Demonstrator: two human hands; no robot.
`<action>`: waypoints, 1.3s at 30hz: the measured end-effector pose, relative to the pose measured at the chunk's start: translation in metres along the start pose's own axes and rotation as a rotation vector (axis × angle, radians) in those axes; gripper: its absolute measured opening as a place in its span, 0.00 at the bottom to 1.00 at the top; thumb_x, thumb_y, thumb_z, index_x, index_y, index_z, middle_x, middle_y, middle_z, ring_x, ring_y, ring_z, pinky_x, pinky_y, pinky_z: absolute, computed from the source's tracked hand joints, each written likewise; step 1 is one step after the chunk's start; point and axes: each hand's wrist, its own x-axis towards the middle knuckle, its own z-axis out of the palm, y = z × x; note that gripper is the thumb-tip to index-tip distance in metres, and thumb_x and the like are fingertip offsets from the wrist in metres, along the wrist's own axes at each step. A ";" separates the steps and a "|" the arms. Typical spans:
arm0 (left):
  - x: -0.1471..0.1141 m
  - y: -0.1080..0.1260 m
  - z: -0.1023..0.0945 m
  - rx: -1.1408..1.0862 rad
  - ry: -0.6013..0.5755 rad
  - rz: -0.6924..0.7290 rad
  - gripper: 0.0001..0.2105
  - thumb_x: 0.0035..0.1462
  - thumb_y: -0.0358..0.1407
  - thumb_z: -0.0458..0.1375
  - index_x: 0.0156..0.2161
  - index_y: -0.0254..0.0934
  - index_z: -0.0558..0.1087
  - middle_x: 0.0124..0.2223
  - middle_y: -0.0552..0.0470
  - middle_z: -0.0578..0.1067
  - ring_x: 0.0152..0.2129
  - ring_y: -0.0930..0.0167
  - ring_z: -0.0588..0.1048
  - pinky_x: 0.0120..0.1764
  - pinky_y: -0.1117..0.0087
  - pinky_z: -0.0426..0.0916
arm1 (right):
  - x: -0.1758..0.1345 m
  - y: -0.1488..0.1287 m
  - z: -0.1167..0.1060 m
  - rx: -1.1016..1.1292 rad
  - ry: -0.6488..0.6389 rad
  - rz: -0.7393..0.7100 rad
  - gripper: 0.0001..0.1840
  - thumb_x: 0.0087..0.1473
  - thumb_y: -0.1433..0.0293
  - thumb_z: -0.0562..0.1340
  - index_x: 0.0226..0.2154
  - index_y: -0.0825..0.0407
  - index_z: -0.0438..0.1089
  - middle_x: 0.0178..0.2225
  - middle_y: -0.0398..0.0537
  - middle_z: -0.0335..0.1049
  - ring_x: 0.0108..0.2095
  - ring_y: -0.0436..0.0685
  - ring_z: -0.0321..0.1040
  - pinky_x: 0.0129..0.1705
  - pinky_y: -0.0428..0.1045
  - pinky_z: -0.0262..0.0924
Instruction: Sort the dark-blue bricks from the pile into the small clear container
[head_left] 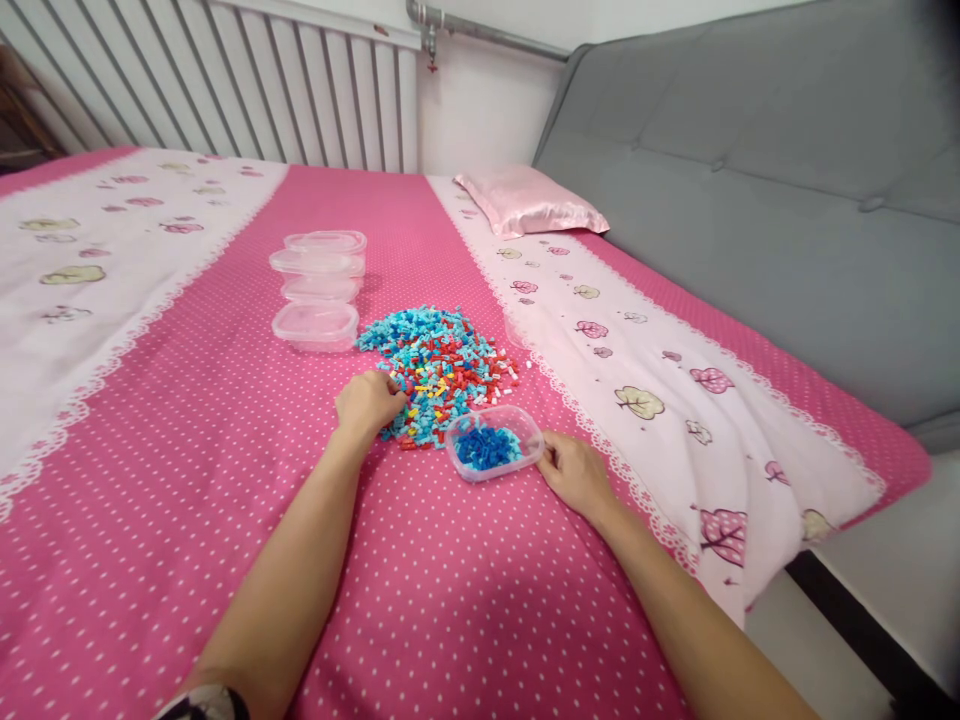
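A heap of small plastic building bricks (442, 365), mostly light blue and red with some yellow and white, lies on the pink bedspread. At its left edge my left hand (367, 405) is closed, fingertips among the bricks; whatever they pinch is hidden. My right hand (576, 470) grips the right rim of a clear plastic container (534, 440) at the near side of the heap. Inside that container are dark blue bricks (484, 447), with some light blue ones along the right.
Several clear plastic containers (316, 325) stand in a row behind the heap's left side. A pink pillow (529, 200) lies farther back, beside a grey padded headboard (750, 150). A white radiator (300, 80) runs along the wall behind the dotted bedspread (225, 480).
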 end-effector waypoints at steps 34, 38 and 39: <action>0.003 0.000 -0.020 -1.751 -0.439 -0.190 0.06 0.50 0.28 0.54 0.33 0.30 0.73 0.24 0.52 0.68 0.19 0.79 0.65 0.20 0.81 0.60 | 0.000 0.002 0.002 0.002 0.009 -0.004 0.09 0.52 0.69 0.53 0.24 0.52 0.65 0.19 0.39 0.60 0.23 0.50 0.59 0.25 0.44 0.44; 0.005 0.000 -0.003 -1.160 -0.080 -0.030 0.10 0.47 0.36 0.59 0.34 0.32 0.76 0.16 0.59 0.61 0.13 0.80 0.55 0.17 0.78 0.49 | 0.000 0.002 0.002 0.000 0.012 0.002 0.08 0.52 0.69 0.54 0.25 0.52 0.65 0.20 0.40 0.61 0.23 0.50 0.59 0.25 0.44 0.44; 0.005 0.000 0.001 -0.993 -0.003 -0.002 0.11 0.47 0.37 0.59 0.35 0.33 0.76 0.16 0.59 0.62 0.13 0.79 0.56 0.18 0.76 0.50 | -0.001 0.001 0.002 0.001 0.011 0.002 0.08 0.52 0.69 0.54 0.25 0.52 0.65 0.20 0.40 0.61 0.23 0.50 0.59 0.25 0.44 0.44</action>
